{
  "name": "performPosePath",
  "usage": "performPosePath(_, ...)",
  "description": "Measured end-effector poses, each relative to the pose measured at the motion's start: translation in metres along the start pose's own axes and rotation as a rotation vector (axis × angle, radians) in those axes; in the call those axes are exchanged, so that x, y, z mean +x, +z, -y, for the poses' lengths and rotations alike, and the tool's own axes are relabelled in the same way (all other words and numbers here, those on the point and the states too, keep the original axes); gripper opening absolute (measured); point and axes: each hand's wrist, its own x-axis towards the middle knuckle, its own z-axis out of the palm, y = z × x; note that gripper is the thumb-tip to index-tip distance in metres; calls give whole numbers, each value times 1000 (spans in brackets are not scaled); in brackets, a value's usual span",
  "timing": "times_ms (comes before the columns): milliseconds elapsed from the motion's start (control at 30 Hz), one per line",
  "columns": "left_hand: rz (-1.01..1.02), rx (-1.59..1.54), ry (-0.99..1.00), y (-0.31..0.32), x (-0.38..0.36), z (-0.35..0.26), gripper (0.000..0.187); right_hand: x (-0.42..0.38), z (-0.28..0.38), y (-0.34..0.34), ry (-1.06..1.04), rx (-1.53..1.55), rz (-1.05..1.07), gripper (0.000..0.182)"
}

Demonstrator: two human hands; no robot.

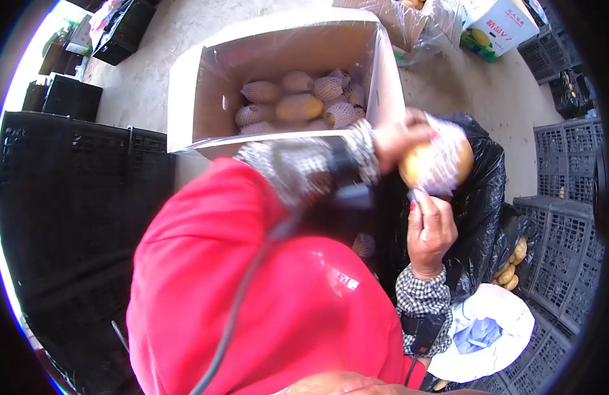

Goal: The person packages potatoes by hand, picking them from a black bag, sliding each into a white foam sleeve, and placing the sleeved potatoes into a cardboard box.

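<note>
My left hand, blurred by motion, reaches across to the right and grips the upper left side of a yellow, melon-like fruit. A white foam net covers much of this fruit. Just below it, my right hand has its fingers pinched together at the lower edge of the net. Beyond my left forearm stands an open cardboard box, lined with clear plastic. Inside lie several netted fruits, and one yellow fruit shows bare skin on top.
Black plastic sheeting lies under and beside my hands. On the right are grey crates, yellow fruits and a white bag with bluish pieces inside. Black crates stand at left. A printed carton is at the back right.
</note>
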Motion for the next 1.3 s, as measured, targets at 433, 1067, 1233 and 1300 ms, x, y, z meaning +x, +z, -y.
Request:
performPosePath(433,550,2243,-168,-391,-8,-45,34,-94,-101,-59,877,151,-211,19)
performPosePath(1067,1321,1920,-32,52,203,261,68,-350,-146,-208,1400,-286,-833,23)
performPosePath(1233,1134,1998,229,-7,249,350,65,-438,-176,-238,1422,-597,-656,24)
performPosePath(1300,1114,2046,166,0,238,344,66,-470,-198,-252,1323,-502,-582,28)
